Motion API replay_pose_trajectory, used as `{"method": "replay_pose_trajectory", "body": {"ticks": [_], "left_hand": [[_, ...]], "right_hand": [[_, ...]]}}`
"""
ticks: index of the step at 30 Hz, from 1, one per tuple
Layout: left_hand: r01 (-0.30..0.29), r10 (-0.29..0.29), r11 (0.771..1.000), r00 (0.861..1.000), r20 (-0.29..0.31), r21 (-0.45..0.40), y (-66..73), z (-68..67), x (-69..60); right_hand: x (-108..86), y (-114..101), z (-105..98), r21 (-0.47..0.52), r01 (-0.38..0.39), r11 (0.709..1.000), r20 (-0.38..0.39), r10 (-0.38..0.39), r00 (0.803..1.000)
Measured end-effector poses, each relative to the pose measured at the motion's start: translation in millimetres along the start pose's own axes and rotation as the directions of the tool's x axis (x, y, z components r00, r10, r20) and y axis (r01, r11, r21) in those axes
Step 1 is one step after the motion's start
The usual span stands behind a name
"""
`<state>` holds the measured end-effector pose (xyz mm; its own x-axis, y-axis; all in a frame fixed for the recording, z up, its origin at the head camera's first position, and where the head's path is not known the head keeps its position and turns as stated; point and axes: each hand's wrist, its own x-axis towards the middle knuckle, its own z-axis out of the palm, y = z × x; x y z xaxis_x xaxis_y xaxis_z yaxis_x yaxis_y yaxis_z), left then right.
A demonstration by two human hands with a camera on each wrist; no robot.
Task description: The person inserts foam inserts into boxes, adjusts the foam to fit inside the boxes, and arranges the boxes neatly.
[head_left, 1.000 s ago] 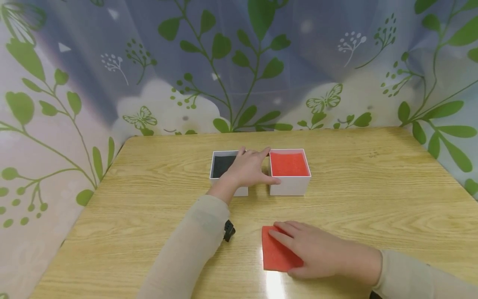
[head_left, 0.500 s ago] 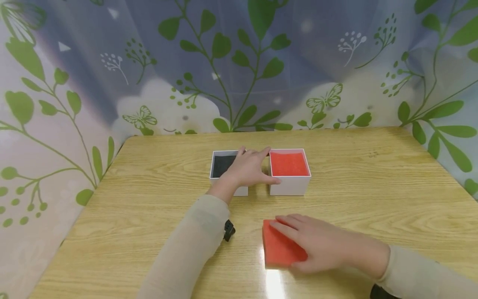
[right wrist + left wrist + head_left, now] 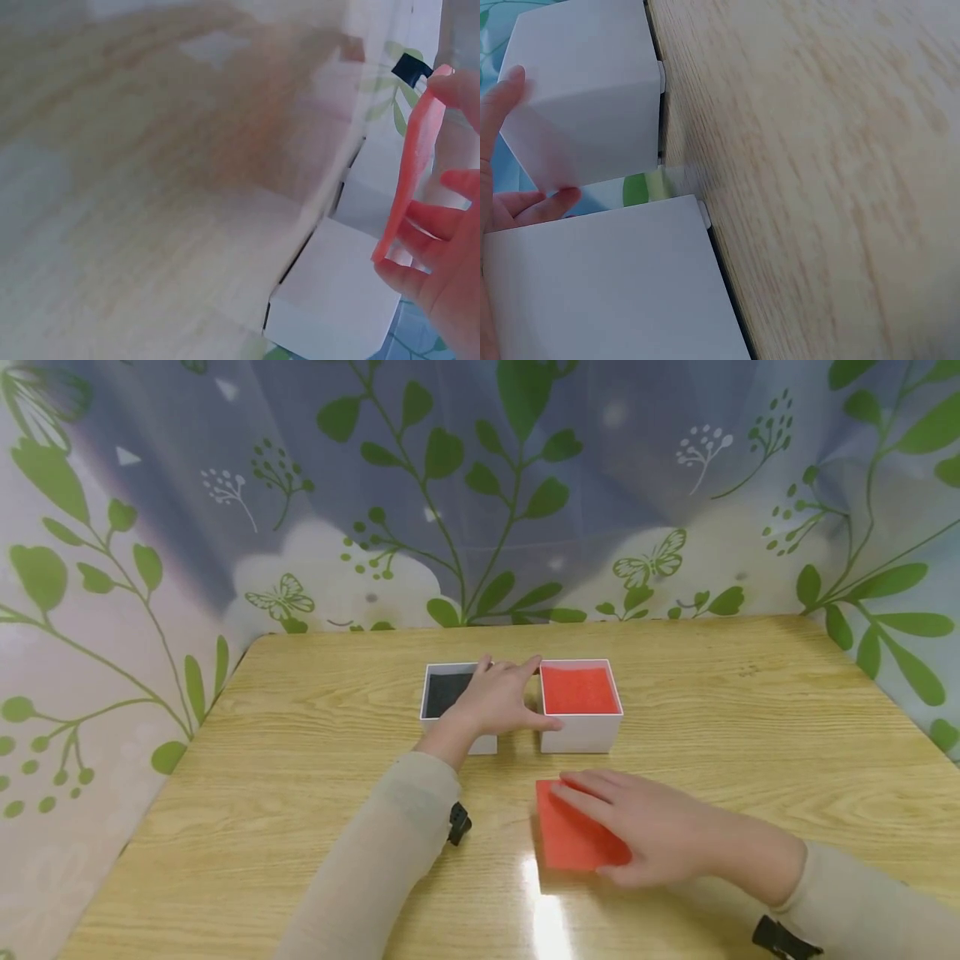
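Observation:
My right hand (image 3: 660,827) pinches a flat red cloth square (image 3: 573,827) by its edges. In the right wrist view the cloth (image 3: 416,157) hangs edge-on, slightly bent, above the table, with thumb and fingertips on opposite edges. Farther back, my left hand (image 3: 498,697) holds the right white box (image 3: 581,733) at its left side, thumb on the front wall and a finger at the back-left corner. Red cloth (image 3: 579,690) lies inside that box. The left white box (image 3: 483,745) has black cloth (image 3: 446,693) inside; my left hand and wrist cover part of it.
Both boxes stand side by side on a wooden table (image 3: 315,777), with a narrow gap between them. Behind the table hangs a leaf-patterned curtain (image 3: 420,485). Black wrist cameras (image 3: 459,823) are strapped under both sleeves.
My right hand has lifted the red cloth off the table and carried it forward, slightly right, toward the boxes. My left hand has stayed at the right box.

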<state>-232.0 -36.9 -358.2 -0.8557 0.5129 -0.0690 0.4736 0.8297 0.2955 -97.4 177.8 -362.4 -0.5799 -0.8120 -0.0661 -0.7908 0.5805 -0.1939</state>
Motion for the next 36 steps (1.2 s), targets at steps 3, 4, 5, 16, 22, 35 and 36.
{"method": "replay_pose_trajectory", "body": {"ticks": [3,4,5,16,22,35,36], "left_hand": [[-0.001,0.001,1.000,1.000,-0.005,-0.003,-0.4,0.6,-0.2],[-0.002,0.002,1.000,1.000,-0.006,-0.004,-0.4,0.6,-0.3],[-0.003,0.003,1.000,1.000,-0.007,-0.005,-0.6,0.6,-0.2],[-0.007,0.007,1.000,1.000,0.003,0.002,0.1,-0.8,-0.2],[-0.006,0.006,1.000,1.000,-0.001,0.009,0.1,-1.3,-0.8],[0.003,-0.003,1.000,1.000,0.008,0.002,1.0,-0.4,-0.3],[0.003,-0.003,1.000,1.000,0.007,0.001,0.8,-0.4,-0.3]], "right_hand": [[0.0,3,-3,-0.013,0.016,1.000,-0.018,-0.017,1.000],[0.1,4,-4,-0.023,0.023,0.999,-0.025,-0.024,0.999],[0.2,6,-5,-0.027,0.029,0.999,-0.031,-0.030,0.999],[-0.4,13,-17,-0.073,0.075,0.995,-0.112,-0.083,0.990],[0.0,20,-22,-0.082,0.056,0.995,-0.146,-0.068,0.987],[3.5,47,-33,-0.100,-0.043,0.994,-0.175,0.025,0.984],[4.5,49,-34,-0.098,-0.050,0.994,-0.175,0.032,0.984]]}}
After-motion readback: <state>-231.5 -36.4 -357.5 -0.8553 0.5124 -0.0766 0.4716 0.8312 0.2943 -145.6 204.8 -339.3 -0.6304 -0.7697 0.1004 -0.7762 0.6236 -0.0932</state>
